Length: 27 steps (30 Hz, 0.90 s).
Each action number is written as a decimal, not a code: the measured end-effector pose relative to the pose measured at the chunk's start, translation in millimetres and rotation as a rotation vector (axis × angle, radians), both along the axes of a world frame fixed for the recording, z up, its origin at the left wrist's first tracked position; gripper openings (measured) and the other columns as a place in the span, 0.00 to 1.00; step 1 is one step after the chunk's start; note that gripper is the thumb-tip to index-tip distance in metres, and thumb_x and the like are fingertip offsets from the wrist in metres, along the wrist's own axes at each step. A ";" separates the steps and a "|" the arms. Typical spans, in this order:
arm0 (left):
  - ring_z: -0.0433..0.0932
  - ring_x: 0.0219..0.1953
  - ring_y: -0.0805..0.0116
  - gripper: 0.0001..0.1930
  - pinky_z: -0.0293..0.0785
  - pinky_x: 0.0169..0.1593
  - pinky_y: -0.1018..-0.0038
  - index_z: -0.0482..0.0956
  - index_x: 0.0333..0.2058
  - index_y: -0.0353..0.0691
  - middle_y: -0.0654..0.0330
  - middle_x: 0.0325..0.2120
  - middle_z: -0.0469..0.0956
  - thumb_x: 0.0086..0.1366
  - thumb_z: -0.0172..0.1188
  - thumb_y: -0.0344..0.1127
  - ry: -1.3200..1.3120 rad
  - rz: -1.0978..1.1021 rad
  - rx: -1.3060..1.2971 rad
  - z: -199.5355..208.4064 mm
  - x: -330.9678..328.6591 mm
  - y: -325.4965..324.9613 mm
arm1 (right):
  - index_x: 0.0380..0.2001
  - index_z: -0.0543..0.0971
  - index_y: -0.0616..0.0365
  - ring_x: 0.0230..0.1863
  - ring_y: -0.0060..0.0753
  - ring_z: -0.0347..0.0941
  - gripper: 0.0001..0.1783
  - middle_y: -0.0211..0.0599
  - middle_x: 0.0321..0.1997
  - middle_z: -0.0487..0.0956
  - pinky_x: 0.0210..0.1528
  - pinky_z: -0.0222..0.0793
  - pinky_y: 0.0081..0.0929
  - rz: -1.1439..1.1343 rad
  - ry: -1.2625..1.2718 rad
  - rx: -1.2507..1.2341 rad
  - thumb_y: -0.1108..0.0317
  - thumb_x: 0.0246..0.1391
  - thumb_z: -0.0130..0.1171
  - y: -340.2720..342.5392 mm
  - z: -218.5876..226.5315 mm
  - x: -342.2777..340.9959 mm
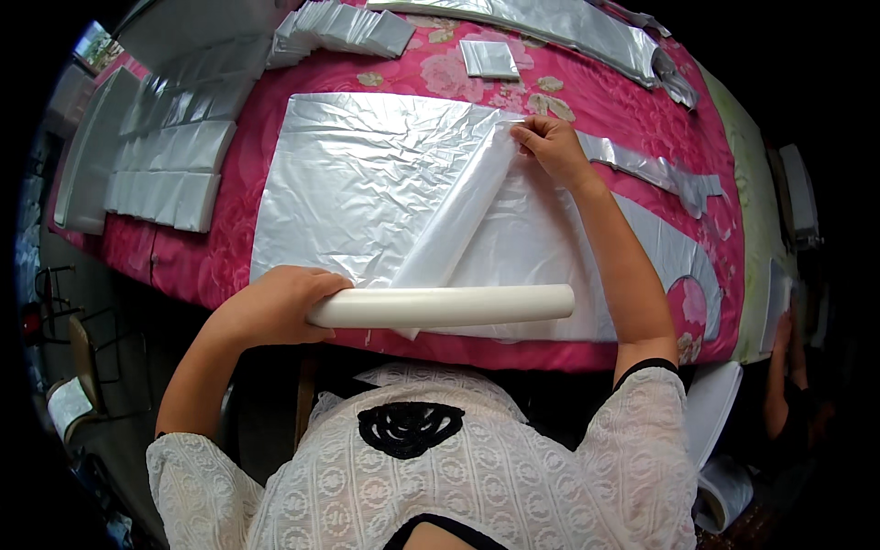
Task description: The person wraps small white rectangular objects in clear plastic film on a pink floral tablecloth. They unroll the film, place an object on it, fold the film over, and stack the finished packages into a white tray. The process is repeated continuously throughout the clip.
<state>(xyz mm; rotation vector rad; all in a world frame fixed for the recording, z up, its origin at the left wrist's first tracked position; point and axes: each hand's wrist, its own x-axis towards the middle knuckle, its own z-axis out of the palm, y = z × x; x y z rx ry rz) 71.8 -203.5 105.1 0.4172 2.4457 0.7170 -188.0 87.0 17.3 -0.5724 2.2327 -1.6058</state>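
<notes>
My left hand (298, 302) is closed round the left end of a smooth white tube (449, 306), held level over the table's near edge. At the far side of the sheet, my right hand (548, 147) pinches a corner of the top layer of thin silvery-white plastic sheet (339, 183). That layer is folded over in a slanting strip (467, 206) running from my right fingertips down to the tube. Wrinkles cover the left part of the sheet. Part of the plastic behind the tube is hidden.
A pink flowered cloth (243, 238) covers the table. Folded plastic bags (174, 165) lie in rows at left, with a fanned stack (339, 29) behind. A small folded packet (489, 60) and a long plastic stack (559, 32) lie at the back. Another person's arm (781, 367) shows at right.
</notes>
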 end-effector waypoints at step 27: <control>0.49 0.65 0.49 0.44 0.43 0.65 0.56 0.57 0.58 0.30 0.42 0.61 0.52 0.54 0.49 0.64 0.604 -0.266 -0.102 -90.3 32.5 93.6 | 0.48 0.74 0.52 0.47 0.41 0.70 0.25 0.35 0.48 0.74 0.50 0.64 0.35 0.274 0.754 0.410 0.68 0.43 0.62 -16.9 27.6 157.9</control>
